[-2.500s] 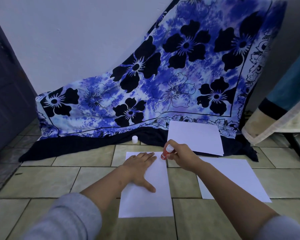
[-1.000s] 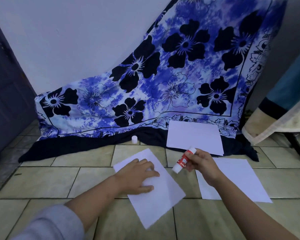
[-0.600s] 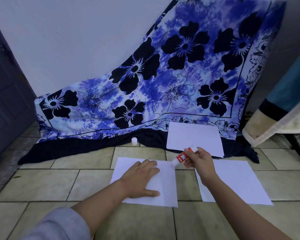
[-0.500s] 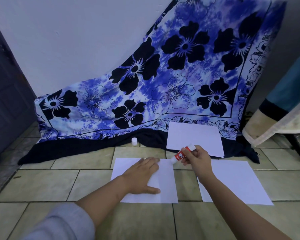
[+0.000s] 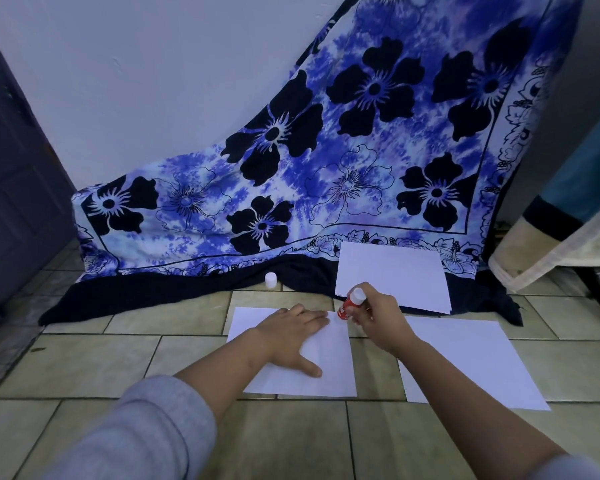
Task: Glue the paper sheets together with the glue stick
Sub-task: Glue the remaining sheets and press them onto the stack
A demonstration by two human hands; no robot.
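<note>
a: what could be going wrong here?
b: my left hand (image 5: 288,336) is pressing flat, fingers straight, on the near sheet (image 5: 333,370) on the floor (image 5: 84,358). if it is easing off while the glue stick (image 5: 350,303) is dragging, i judge the thin paper could be sliding or creasing.
a: and how is the stick looking?
b: my right hand (image 5: 378,317) is gripping it, fingers curled round: red body, white end up, tip down at that sheet's far right corner. its cap (image 5: 270,279) is standing apart.
</note>
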